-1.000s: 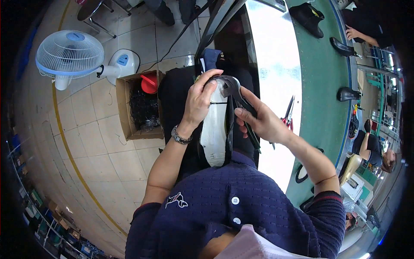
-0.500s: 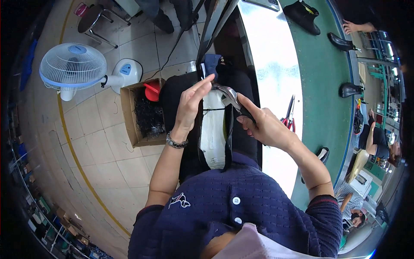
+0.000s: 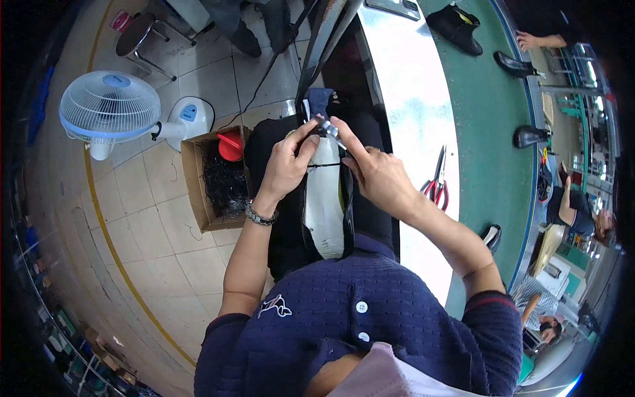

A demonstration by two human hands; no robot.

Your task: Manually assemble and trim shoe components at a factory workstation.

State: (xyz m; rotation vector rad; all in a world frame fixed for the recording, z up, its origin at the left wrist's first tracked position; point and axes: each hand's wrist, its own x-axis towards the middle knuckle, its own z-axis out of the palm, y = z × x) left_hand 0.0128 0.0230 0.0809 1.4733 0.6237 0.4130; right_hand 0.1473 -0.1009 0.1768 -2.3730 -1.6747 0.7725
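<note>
A black shoe upper on a last lies bottom up across my lap, its pale insole [image 3: 325, 212] facing me and a dark cord [image 3: 324, 165] crossing it. My left hand [image 3: 286, 167], with a dark bracelet on the wrist, is closed at the far end of the shoe, thumb and fingers pinching the upper's edge. My right hand [image 3: 387, 180] is closed round metal pincers [image 3: 327, 126], whose head rests at that same far end by my left fingertips. The pincers' handles are mostly hidden under my right hand.
Red-handled pliers [image 3: 436, 188] lie on the white bench [image 3: 413, 86] to the right. Beyond, several black shoes such as a boot [image 3: 456, 28] stand on a green surface [image 3: 486, 126]. At left are a cardboard box [image 3: 196, 182] holding black scraps and a red scoop, and a fan [image 3: 109, 106].
My left hand has turned from flat, extended fingers to a pinch at the shoe's far end. My right hand has shifted inward, and the pincers' head has moved left and slightly farther away.
</note>
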